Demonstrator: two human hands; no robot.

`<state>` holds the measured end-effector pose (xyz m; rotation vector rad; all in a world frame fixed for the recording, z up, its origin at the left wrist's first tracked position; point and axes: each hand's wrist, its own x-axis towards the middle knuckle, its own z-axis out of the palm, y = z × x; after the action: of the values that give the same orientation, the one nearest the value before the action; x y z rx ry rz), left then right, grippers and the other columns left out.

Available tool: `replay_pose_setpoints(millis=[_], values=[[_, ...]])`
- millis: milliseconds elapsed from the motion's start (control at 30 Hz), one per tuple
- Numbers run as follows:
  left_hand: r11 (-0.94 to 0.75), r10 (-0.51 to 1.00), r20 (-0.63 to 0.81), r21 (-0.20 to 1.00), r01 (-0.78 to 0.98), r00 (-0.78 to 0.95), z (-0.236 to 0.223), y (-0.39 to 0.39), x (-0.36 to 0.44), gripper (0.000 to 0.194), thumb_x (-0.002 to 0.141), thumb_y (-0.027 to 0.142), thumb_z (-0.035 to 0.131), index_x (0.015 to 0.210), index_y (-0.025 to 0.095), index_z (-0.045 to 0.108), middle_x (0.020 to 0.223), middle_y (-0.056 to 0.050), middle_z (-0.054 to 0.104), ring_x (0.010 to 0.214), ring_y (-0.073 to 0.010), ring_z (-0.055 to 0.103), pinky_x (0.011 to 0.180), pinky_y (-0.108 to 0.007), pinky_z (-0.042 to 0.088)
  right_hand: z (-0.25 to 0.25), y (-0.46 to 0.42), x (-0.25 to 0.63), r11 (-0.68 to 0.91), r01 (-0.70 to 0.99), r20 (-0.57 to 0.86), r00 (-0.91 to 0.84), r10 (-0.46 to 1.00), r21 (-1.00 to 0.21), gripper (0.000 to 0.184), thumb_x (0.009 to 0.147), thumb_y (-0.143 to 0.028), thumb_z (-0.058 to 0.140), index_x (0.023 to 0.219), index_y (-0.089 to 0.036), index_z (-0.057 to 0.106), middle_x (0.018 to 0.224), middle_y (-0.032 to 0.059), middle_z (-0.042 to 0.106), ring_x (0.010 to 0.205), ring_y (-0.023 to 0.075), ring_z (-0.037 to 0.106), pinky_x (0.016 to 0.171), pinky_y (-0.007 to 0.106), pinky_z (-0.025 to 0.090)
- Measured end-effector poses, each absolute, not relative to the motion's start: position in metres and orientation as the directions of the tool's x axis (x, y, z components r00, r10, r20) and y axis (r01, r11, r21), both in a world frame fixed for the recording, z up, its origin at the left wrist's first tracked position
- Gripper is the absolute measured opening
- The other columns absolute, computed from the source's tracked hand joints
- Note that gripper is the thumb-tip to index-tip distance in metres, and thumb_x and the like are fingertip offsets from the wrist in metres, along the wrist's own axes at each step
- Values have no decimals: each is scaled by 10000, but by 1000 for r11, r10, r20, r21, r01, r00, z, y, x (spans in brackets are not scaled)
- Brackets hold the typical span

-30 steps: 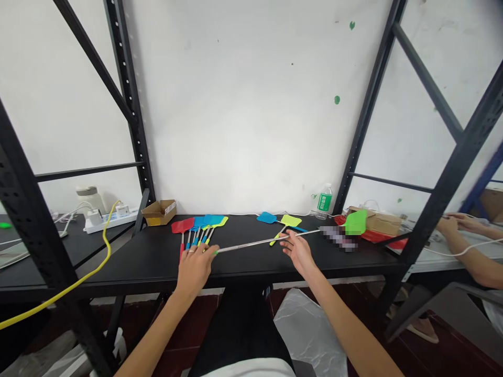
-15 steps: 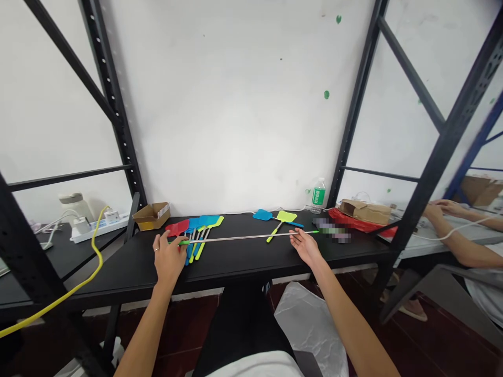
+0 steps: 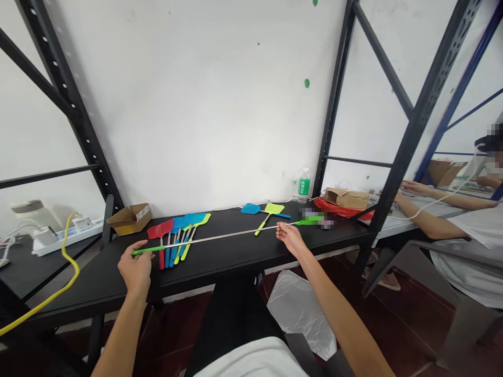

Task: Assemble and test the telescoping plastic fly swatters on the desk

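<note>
A long fly swatter with a steel shaft (image 3: pixel 220 237) stretches across the black table, above the other swatters. My left hand (image 3: pixel 135 268) is shut on its green handle end. My right hand (image 3: pixel 290 238) holds the shaft near its green head (image 3: pixel 312 222), which is partly blurred out. Beneath the shaft lies a fanned bunch of red, blue and lime swatters (image 3: pixel 176 226). A blue swatter (image 3: pixel 250 209) and a lime swatter (image 3: pixel 274 208) lie apart, just beyond my right hand.
The black table (image 3: pixel 98 277) stands between black shelf uprights (image 3: pixel 334 115). On it are a cardboard box (image 3: pixel 129 220), a water bottle (image 3: pixel 303 186) and a red bag (image 3: pixel 338 208). A person's arm (image 3: pixel 436 222) rests on a white table at right.
My hands have moved apart along the swatter, the left going left to the handle end. The green head has tipped from upright to nearly flat. The whole view has shifted left.
</note>
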<state>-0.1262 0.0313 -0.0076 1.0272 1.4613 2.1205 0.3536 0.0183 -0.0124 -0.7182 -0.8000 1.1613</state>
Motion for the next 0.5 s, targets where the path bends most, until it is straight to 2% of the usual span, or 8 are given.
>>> replay_pose_setpoints(millis=[133,233,333,400,500], values=[[-514,611,270,851,-113,-744,-1,29,-123,248,671,44,661,894,146,622,844,-6,650,655,-125,649,614,-228,545,-11,18,355,237,-523,157,193,969,-819,248,705,-317,838,847,-163,706,701,24,671,645,130,640,632,257,536],[-537,666,216,803,-258,-714,7,25,-122,280,710,32,688,939,157,587,793,-17,684,721,-153,700,672,-240,574,-9,18,355,232,-537,154,187,970,-811,213,714,-295,812,852,-174,705,709,25,678,651,139,642,634,265,539],[-519,736,172,764,-383,-654,12,21,-123,179,788,46,662,904,161,590,737,-13,677,804,-163,726,721,-240,594,-10,18,356,223,-545,151,174,973,-808,200,710,-281,802,848,-176,703,723,33,691,658,144,644,637,267,538],[-470,787,155,778,-417,-598,12,20,-124,105,833,73,638,884,155,597,747,-25,691,794,-165,733,687,-228,599,-11,18,357,221,-551,151,170,974,-805,200,710,-278,799,851,-173,705,726,35,693,662,141,645,643,263,535],[-405,835,173,836,-370,-522,10,20,-124,73,875,128,626,934,158,595,749,-49,719,704,-184,735,631,-251,605,-11,18,357,226,-559,155,172,973,-798,197,717,-280,792,860,-176,706,731,30,692,673,139,646,656,262,534]])
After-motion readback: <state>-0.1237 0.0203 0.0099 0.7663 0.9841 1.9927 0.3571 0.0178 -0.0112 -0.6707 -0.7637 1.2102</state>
